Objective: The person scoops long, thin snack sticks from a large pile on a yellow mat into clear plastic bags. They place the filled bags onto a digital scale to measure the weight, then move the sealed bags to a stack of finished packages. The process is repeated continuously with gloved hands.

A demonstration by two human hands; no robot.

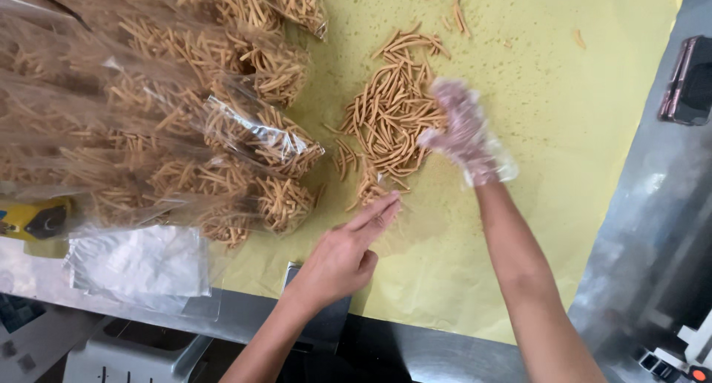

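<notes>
The gloved right hand (pixel 463 134) rests with loosely open fingers on the snack sticks (pixel 389 116) heaped on yellow paper (pixel 564 94), while the bare left hand (pixel 345 253), fingers extended, touches the heap's near edge beside filled bags (pixel 222 131).

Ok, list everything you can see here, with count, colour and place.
snack sticks: one loose pile plus strays, golden brown, centre of the sheet
filled bags: several, exact count unclear, clear plastic with brown sticks, stacked at left
empty bags: small flat stack, clear, lower left
sheet: one, yellow, covering the table
table: one, grey metal, right and bottom edges showing
yellow tool: one, partly hidden, far left
dark device: one, black, right edge
left hand: bare, fingers flat by the pile's near edge
right hand: in a clear glove, on the pile
</notes>
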